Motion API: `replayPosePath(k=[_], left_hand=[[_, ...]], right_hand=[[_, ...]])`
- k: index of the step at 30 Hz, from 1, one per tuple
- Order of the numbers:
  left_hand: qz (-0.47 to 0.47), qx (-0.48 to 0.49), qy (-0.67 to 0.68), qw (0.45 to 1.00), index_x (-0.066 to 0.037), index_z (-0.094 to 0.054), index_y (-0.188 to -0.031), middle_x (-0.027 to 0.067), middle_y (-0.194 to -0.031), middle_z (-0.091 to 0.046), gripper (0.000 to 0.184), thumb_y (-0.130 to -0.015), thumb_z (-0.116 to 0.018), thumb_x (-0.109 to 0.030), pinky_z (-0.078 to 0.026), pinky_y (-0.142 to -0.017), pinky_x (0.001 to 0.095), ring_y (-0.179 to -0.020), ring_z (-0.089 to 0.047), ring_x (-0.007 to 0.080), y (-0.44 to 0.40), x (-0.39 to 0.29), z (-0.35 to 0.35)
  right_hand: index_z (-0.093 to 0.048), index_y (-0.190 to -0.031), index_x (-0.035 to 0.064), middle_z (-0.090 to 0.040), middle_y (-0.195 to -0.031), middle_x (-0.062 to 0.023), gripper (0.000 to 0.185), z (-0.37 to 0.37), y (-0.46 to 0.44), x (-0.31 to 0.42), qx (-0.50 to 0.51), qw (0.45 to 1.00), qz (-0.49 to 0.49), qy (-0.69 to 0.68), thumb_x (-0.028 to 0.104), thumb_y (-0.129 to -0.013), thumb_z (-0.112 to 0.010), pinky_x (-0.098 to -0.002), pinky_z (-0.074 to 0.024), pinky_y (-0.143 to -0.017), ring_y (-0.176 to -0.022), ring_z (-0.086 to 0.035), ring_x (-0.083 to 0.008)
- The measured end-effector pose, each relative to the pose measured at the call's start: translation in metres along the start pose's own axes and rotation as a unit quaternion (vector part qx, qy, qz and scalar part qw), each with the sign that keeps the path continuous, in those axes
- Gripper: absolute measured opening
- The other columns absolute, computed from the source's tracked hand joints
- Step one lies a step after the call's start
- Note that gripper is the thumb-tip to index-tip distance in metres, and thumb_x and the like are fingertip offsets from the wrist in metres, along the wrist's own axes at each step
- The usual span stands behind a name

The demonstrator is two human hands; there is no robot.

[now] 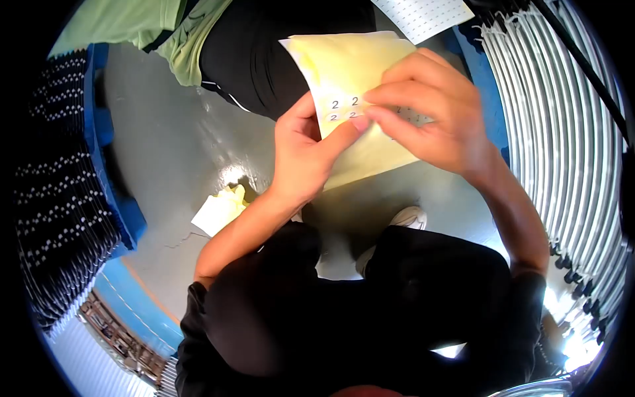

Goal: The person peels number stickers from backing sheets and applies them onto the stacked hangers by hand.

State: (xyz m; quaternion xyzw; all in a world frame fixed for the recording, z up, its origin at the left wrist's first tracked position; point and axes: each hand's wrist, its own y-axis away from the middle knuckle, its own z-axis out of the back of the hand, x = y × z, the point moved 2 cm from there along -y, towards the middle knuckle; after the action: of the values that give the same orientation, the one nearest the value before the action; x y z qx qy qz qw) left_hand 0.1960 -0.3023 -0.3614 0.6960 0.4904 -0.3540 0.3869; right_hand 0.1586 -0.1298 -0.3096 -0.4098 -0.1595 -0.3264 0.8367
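The left hand (304,151) holds thin, bowed yellow paper (354,66)

The right hand (440,106) hides part of the yellow sheet (350,69). The top edge cuts off a white sheet (424,16), its print too small to read.

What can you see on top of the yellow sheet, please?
Labels marked 2 show on the yellow sheet; the right hand and left hand cover parts, hiding what's there.
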Motion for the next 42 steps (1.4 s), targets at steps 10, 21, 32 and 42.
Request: replayPosePath(k=[10, 21, 32, 42], left_hand=[[-0.063, -0.013, -0.118, 0.991, 0.004, -0.063, -0.109, 0.0050, -0.100, -0.067, 0.024, -0.085, -0.069, 0.001, -0.049, -0.079, 0.0252, -0.090, -0.061, 0.0096, 0.006, -0.003, -0.006], [-0.122, -0.049, -0.188, 0.973, 0.004, -0.062, -0.108, 0.0026, -0.094, -0.065, 0.025, -0.084, -0.070, 0.001, -0.048, -0.072, 0.0220, -0.084, -0.059, 0.0070, 0.012, -0.011, -0.013], [-0.152, 0.009, -0.245, 0.957, 0.004, -0.062, -0.108, 0.0032, -0.096, -0.066, 0.025, -0.084, -0.069, 0.003, -0.048, -0.069, 0.0211, -0.082, -0.059, 0.0064, 0.008, -0.031, -0.022], [-0.036, 0.054, -0.268, 0.961, 0.002, -0.062, -0.106, 0.0050, -0.096, -0.068, 0.024, -0.083, -0.070, 0.002, -0.051, -0.072, 0.0225, -0.082, -0.063, 0.0079, -0.006, -0.061, -0.028]], right_hand=[[-0.067, -0.081, 0.0061, -0.059, -0.074, -0.0035, 0.016, -0.012, 0.022, 0.002, -0.041, 0.998, 0.038, 0.037, 0.010, -0.068, -0.076, -0.0323, -0.0466, -0.058, -0.066, -0.058, -0.0204], [-0.057, -0.067, 0.0086, -0.050, -0.068, -0.0012, 0.012, 0.002, 0.012, 0.015, -0.042, 0.975, 0.143, 0.163, 0.016, -0.063, -0.066, -0.0303, -0.0423, -0.053, -0.065, -0.053, -0.0172], [-0.060, -0.069, 0.0063, -0.054, -0.070, -0.0015, 0.012, 0.018, 0.011, 0.027, -0.036, 0.962, 0.169, 0.211, 0.015, -0.063, -0.065, -0.0279, -0.0379, -0.051, -0.062, -0.052, -0.0155], [-0.049, -0.054, 0.0119, -0.045, -0.064, -0.0003, 0.014, 0.020, 0.001, 0.026, -0.084, 0.931, 0.218, 0.280, 0.017, -0.055, -0.061, -0.0267, -0.0326, -0.048, -0.060, -0.047, -0.0152]])
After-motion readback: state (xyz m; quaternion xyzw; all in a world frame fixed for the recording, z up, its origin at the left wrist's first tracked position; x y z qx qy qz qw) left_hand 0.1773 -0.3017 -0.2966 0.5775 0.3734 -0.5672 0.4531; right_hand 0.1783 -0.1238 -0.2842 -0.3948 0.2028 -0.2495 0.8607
